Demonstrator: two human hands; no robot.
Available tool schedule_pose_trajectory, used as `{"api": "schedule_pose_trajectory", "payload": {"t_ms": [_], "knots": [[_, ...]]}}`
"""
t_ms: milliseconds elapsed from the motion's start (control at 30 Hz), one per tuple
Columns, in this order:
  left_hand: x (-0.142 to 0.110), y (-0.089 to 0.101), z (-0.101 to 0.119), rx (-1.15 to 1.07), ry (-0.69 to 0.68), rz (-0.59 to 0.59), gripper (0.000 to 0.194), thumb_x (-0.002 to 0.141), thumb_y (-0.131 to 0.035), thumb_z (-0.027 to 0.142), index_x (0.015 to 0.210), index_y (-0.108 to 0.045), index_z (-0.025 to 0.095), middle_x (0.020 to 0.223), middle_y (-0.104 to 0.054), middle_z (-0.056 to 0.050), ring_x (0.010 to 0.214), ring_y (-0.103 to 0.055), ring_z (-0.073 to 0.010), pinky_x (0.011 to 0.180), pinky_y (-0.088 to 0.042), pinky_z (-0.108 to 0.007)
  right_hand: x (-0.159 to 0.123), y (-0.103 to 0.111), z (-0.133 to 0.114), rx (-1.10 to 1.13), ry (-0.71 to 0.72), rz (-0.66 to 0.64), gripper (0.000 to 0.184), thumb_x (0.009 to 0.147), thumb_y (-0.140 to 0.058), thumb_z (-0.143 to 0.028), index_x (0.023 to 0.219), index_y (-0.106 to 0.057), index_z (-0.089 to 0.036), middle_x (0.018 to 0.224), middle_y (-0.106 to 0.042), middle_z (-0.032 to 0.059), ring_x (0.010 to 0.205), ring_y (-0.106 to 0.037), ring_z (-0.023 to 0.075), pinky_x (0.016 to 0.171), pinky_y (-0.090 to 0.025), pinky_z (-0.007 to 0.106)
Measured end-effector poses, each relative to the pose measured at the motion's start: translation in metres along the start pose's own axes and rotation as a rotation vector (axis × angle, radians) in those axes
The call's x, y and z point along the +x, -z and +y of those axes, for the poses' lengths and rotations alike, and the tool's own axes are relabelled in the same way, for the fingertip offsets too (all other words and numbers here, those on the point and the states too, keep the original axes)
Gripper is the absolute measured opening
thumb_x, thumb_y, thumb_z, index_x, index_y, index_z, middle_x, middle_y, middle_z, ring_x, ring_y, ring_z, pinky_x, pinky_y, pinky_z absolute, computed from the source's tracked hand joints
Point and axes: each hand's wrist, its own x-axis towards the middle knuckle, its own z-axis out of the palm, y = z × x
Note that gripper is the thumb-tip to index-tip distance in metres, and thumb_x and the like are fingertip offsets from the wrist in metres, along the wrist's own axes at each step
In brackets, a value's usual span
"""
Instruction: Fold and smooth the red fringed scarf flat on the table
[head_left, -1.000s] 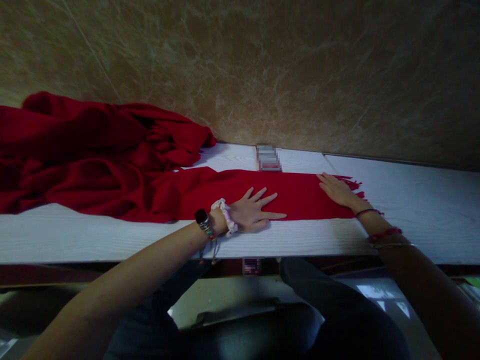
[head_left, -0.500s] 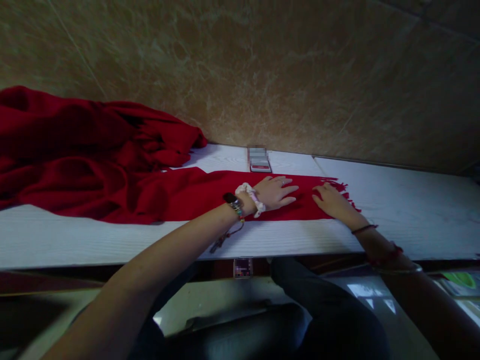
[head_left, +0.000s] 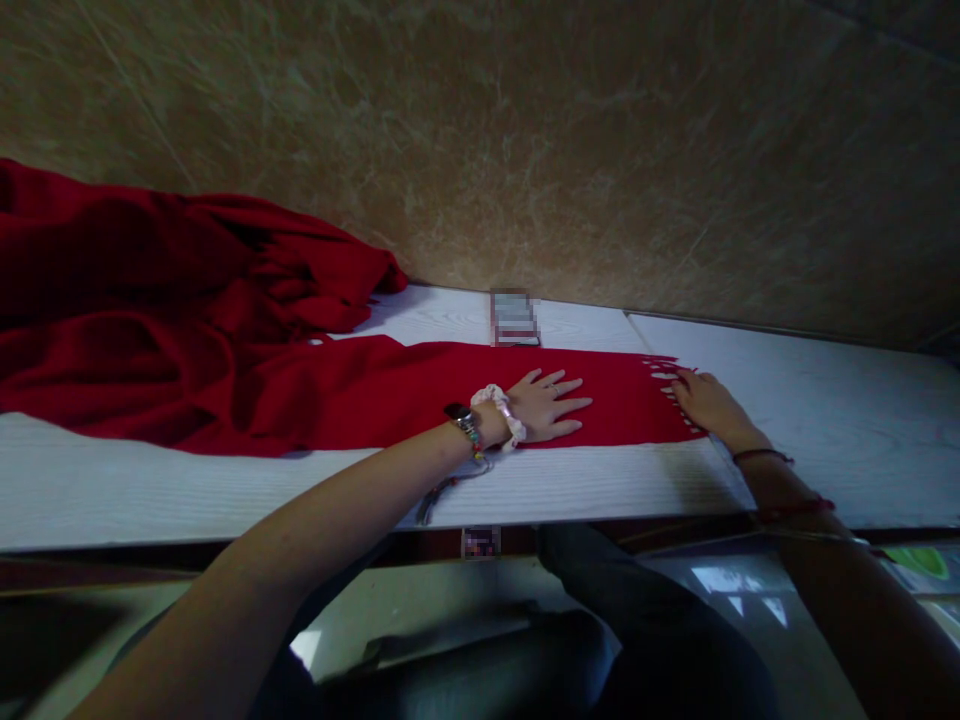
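Note:
A red scarf point(head_left: 435, 385) with a fringed right end lies stretched along a white wood-grained ledge. My left hand point(head_left: 546, 407) rests flat on the cloth, palm down with fingers spread. It wears a ring, and a watch, beads and a pale scrunchie circle the wrist. At the fringe point(head_left: 667, 385), my right hand point(head_left: 709, 408) has its fingers bent and closed over the strands' ends. Its palm side is hidden. To the left the scarf is rumpled, next to a heap of the same red cloth point(head_left: 187, 260).
The white ledge point(head_left: 840, 430) runs along a brown marbled wall point(head_left: 480, 150). A small blurred-out box-like object point(head_left: 514, 317) stands on it behind the scarf. Below the front edge, my legs point(head_left: 660, 620) show above a shiny floor.
My right hand has slid right from the cloth onto the fringe, whose strands now lie straighter. The left hand stays nearly in place, its fingers spread wider.

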Motion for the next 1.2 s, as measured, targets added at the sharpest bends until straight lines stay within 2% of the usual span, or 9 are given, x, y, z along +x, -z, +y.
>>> {"api": "schedule_pose_trajectory", "payload": {"t_ms": [67,167,300,467,600,800,933,1100,1200], "knots": [[0.0,0.0,-0.001,-0.009,0.01,-0.003,0.049,0.088,-0.027,0.049,0.133,-0.031,0.029,0.143,-0.022,-0.001,0.131,-0.016,-0.0247,0.104,-0.016,-0.048,0.008,0.009,-0.011,0.044,0.002,0.054,0.04,0.083,-0.031,-0.024,0.111,-0.053,-0.006,0.101,-0.06,0.018,0.099,-0.053,0.0265,0.084,-0.042,0.038],[-0.002,0.001,-0.003,-0.018,0.026,-0.009,0.049,0.088,-0.028,0.049,0.132,-0.031,0.029,0.143,-0.022,-0.002,0.131,-0.016,-0.0254,0.104,-0.016,-0.048,0.019,0.019,-0.04,0.118,0.132,0.127,0.038,0.081,-0.033,-0.021,0.109,-0.056,-0.008,0.102,-0.06,0.0154,0.099,-0.053,0.0237,0.089,-0.039,0.035],[-0.007,0.003,-0.007,-0.012,0.044,-0.025,0.049,0.088,-0.027,0.049,0.133,-0.031,0.03,0.143,-0.021,0.0,0.131,-0.015,-0.0261,0.104,-0.016,-0.048,0.026,0.013,-0.066,0.102,0.224,0.059,0.037,0.081,-0.033,-0.019,0.107,-0.058,-0.012,0.101,-0.06,0.0141,0.097,-0.054,0.0234,0.087,-0.041,0.036],[-0.008,-0.001,-0.012,0.013,0.046,-0.037,0.051,0.087,-0.024,0.052,0.134,-0.027,0.032,0.144,-0.018,0.001,0.131,-0.011,-0.0287,0.104,-0.014,-0.048,0.028,-0.003,-0.046,-0.049,0.046,0.047,0.04,0.083,-0.031,-0.023,0.11,-0.055,-0.007,0.1,-0.057,0.0204,0.093,-0.054,0.0291,0.077,-0.043,0.041],[-0.007,-0.005,-0.013,0.023,0.046,-0.024,0.052,0.086,-0.022,0.053,0.134,-0.026,0.033,0.144,-0.018,0.002,0.131,-0.012,-0.0289,0.103,-0.014,-0.049,0.032,-0.003,-0.029,-0.067,-0.016,0.02,0.039,0.083,-0.033,-0.026,0.108,-0.057,-0.008,0.104,-0.056,0.0207,0.097,-0.052,0.0313,0.076,-0.043,0.042],[-0.008,-0.003,-0.011,0.021,0.05,-0.017,0.052,0.086,-0.023,0.053,0.134,-0.028,0.031,0.143,-0.02,0.001,0.131,-0.013,-0.0292,0.103,-0.015,-0.048,0.037,0.001,-0.049,0.104,0.118,0.141,0.038,0.08,-0.035,-0.018,0.108,-0.056,-0.007,0.105,-0.057,0.018,0.101,-0.049,0.0275,0.086,-0.039,0.041],[-0.008,-0.002,-0.01,0.025,0.056,-0.018,0.052,0.087,-0.022,0.053,0.134,-0.027,0.033,0.144,-0.019,0.002,0.131,-0.013,-0.0284,0.103,-0.015,-0.047,0.038,-0.001,-0.067,0.125,0.213,0.098,0.037,0.08,-0.033,-0.017,0.106,-0.058,-0.01,0.1,-0.059,0.0152,0.098,-0.051,0.0248,0.088,-0.039,0.037],[-0.009,0.001,-0.009,0.005,0.069,-0.038,0.051,0.087,-0.023,0.052,0.134,-0.027,0.032,0.144,-0.018,0.002,0.131,-0.012,-0.0281,0.104,-0.014,-0.048,0.04,-0.005,-0.063,0.012,0.072,0.07,0.04,0.084,-0.03,-0.022,0.108,-0.056,-0.005,0.101,-0.058,0.0209,0.098,-0.051,0.0281,0.085,-0.039,0.04],[-0.01,0.002,-0.008,0.014,0.075,-0.048,0.05,0.087,-0.024,0.051,0.134,-0.027,0.032,0.144,-0.018,0.002,0.131,-0.013,-0.0281,0.104,-0.015,-0.048,0.038,-0.006,-0.052,-0.012,-0.049,0.055,0.041,0.085,-0.029,-0.026,0.111,-0.055,-0.008,0.107,-0.056,0.0209,0.097,-0.053,0.0289,0.081,-0.041,0.042]]}}
